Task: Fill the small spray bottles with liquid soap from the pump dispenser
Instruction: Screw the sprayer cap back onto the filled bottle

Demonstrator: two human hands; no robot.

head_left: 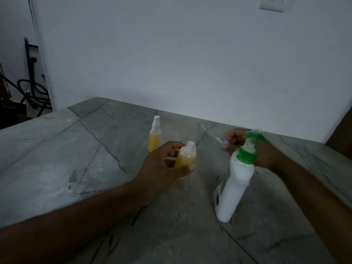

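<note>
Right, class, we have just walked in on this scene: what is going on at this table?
A person is refilling small spray bottles with yellow liquid soap. The left hand grips an uncapped small bottle, nearly full. The right hand pinches that bottle's spray top with its dip tube, seemingly about to refit it. A second small bottle, filled and capped, stands farther back on the grey stone table. The white pump dispenser with its green pump stands in front of the right hand, untouched.
</note>
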